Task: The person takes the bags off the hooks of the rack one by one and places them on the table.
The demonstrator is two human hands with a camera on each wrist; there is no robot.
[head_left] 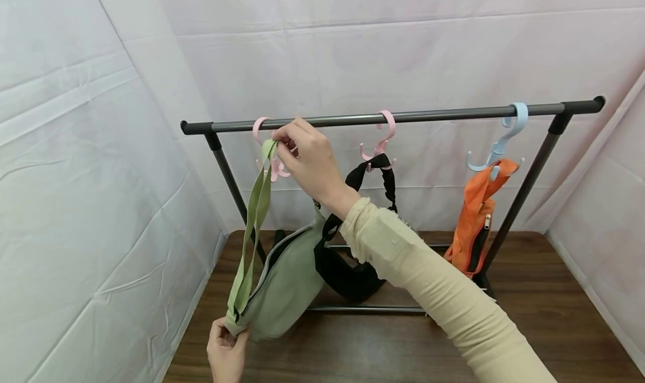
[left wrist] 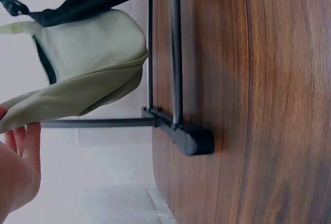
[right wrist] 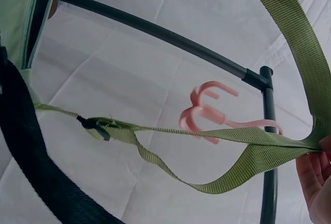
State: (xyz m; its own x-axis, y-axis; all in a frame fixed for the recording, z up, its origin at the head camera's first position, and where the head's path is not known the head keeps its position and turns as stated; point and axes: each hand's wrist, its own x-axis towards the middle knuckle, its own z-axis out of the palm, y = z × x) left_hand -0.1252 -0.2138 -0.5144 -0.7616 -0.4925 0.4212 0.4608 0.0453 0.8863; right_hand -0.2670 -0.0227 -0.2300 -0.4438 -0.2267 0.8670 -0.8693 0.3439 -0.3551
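Observation:
My right hand (head_left: 312,162) pinches the green webbing strap (head_left: 258,204) just under the rack's bar, beside the left pink hook (head_left: 276,171). In the right wrist view the strap runs in a loop from the fingers, and the pink hook (right wrist: 204,113) shows behind it. Below hangs a sage green bag (head_left: 292,293), tilted, its zipped top edge partly open. My left hand (head_left: 227,352) pinches the bag's lower left corner. The left wrist view shows that hand (left wrist: 20,167) holding the bag's fabric (left wrist: 72,97).
A black bag (head_left: 350,276) hangs from the middle pink hook (head_left: 388,128), close behind the green bag. At the right, an orange bag (head_left: 468,220) hangs from a blue hook (head_left: 518,120). The dark metal rack (head_left: 443,113) stands on a wooden table (head_left: 373,349), with white cloth behind.

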